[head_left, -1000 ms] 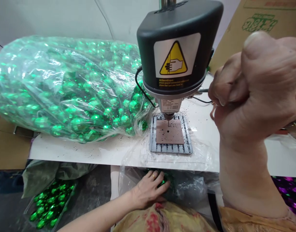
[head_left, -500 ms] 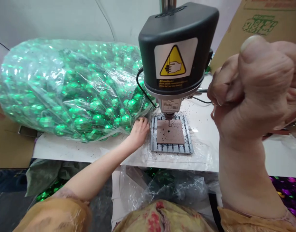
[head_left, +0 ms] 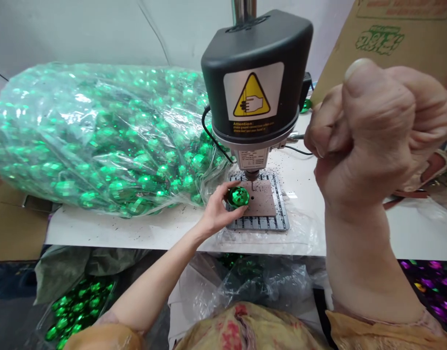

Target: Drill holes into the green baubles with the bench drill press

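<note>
My left hand [head_left: 221, 206] grips a shiny green faceted ball [head_left: 240, 196] between thumb and fingers. It holds the ball over the left part of a brown square board [head_left: 263, 204], which has a small dark hole. Beneath the board lies the slotted metal base plate [head_left: 281, 221] of a small drill press [head_left: 258, 82]. The thin drill bit [head_left: 252, 185] points down just behind the hole, to the right of the ball. At the right, my right hand [head_left: 376, 126] is closed in a fist round the press's feed lever [head_left: 297, 136], whose outer end is hidden by the fingers.
A large clear plastic bag of green faceted balls [head_left: 99, 146] fills the left of the white table [head_left: 99, 231]. Dark shavings surround the base. A cardboard box [head_left: 347, 43] stands behind at right. Green balls [head_left: 79, 306] lie below left, purple ones [head_left: 435, 287] below right.
My left hand has moved right from the bag's open end to the board and now holds a green ball. My right hand stays closed on the lever.
</note>
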`<state>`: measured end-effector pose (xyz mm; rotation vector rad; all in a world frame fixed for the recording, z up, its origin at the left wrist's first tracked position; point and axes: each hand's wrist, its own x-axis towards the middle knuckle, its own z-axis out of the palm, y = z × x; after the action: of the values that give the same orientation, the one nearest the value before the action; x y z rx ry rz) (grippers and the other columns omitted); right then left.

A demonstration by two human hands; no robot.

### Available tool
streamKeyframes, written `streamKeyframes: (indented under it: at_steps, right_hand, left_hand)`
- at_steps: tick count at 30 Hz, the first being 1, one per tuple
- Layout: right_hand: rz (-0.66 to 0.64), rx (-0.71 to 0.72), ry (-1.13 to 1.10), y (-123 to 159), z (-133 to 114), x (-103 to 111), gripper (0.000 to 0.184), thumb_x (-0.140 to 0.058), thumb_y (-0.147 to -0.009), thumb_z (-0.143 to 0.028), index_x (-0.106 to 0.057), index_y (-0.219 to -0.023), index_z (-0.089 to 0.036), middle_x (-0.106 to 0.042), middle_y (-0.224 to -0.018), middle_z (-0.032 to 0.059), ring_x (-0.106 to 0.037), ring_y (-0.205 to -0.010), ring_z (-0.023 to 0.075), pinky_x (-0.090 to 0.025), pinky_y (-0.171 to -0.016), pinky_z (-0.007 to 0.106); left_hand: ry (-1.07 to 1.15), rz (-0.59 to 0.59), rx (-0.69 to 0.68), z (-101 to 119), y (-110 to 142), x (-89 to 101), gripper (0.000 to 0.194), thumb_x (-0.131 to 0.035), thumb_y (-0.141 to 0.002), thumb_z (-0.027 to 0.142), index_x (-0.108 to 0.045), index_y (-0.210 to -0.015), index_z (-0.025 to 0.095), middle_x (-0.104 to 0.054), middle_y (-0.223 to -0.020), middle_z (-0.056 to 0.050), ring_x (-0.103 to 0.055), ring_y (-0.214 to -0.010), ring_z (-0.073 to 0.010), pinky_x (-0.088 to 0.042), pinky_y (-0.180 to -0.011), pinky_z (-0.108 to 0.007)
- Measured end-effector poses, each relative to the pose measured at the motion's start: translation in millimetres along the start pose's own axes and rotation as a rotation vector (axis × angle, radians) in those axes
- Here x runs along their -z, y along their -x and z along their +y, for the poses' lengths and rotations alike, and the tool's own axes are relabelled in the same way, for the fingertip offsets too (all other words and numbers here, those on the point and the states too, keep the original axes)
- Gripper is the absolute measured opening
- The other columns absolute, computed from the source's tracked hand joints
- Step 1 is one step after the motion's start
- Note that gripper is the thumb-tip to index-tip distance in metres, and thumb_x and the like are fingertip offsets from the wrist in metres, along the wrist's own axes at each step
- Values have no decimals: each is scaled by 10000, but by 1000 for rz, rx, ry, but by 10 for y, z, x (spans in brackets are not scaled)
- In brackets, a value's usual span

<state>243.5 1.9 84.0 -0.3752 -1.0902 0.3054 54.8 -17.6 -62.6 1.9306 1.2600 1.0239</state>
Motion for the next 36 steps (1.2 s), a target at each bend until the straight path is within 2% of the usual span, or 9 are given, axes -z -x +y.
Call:
streamKeyframes:
  at_steps: [3,7,11,15,18,21,23,28,36]
  right_hand:
    - [2,35,-42,-6,33,2,432,-643,-833,-158,-399,-480,-210,-308,-402,-63,-278,-352,70,-167,-401,323]
    - [-24,44,-51,-10,64,5,456,-650,-848,-180,-380,-482,-200,-287,-411,-64,-290,-365,59,-184,-399,299]
    - [-53,19,-51,2,25,14,462,-633,-866,-167,-358,-494,-181,-270,-433,-66,-292,-390,36,-191,-422,267]
    - [-59,-25,-6,11,-39,19,459,-576,-896,-144,-336,-506,-171,-287,-456,-64,-316,-420,22,-206,-459,249]
    - [-48,-17,-24,2,-35,10,493,-655,-866,-238,-334,-496,-182,-280,-441,-65,-305,-406,33,-189,-444,269]
    - [-44,11,-91,-15,12,1,554,-638,-867,-464,-347,-481,-193,-273,-418,-55,-275,-379,46,-165,-415,294]
    - [-44,50,-127,-20,37,0,579,-585,-877,-547,-340,-484,-200,-256,-407,-54,-248,-363,49,-147,-396,304]
    - [-48,-4,-47,1,8,8,557,-710,-827,-319,-281,-498,-183,-236,-428,-65,-289,-389,34,-148,-434,274]
    - [-50,52,-69,-9,34,-9,580,-708,-829,-361,-273,-488,-186,-208,-427,-68,-278,-367,32,-107,-440,289]
  left_hand:
    - [-66,7,10,-44,-66,17,596,-843,-724,356,-548,-1223,216,-661,-1102,-59,-647,-1007,-214,-527,-869,-338]
    - [-133,-123,-90,-66,-141,38,471,-768,-828,374,-602,-1250,248,-627,-1145,-64,-633,-1056,-217,-514,-912,-349]
    - [-163,-59,-39,-124,-167,-16,576,-835,-756,340,-579,-1261,237,-654,-1134,-68,-633,-1034,-236,-515,-906,-386]
    - [-175,-32,-99,-152,-198,-63,472,-849,-741,326,-637,-1152,234,-660,-1092,-56,-623,-1038,-242,-503,-930,-407]
    - [-86,-44,-136,-147,-203,-110,448,-803,-795,328,-632,-1198,234,-636,-1170,-73,-624,-1106,-241,-499,-972,-401]
    - [2,-11,-67,-172,-172,-198,494,-794,-796,315,-587,-1234,221,-636,-1211,-83,-622,-1142,-241,-492,-1008,-408]
    - [71,42,9,-216,-145,-271,537,-826,-758,315,-559,-1212,215,-653,-1187,-77,-636,-1113,-237,-505,-990,-404]
    - [270,168,123,-333,-129,-411,618,-894,-673,374,-549,-1157,203,-677,-1118,-76,-664,-1051,-230,-535,-934,-389]
    - [348,110,97,-326,-127,-427,626,-893,-667,416,-584,-1165,195,-693,-1115,-80,-676,-1039,-230,-555,-931,-396]
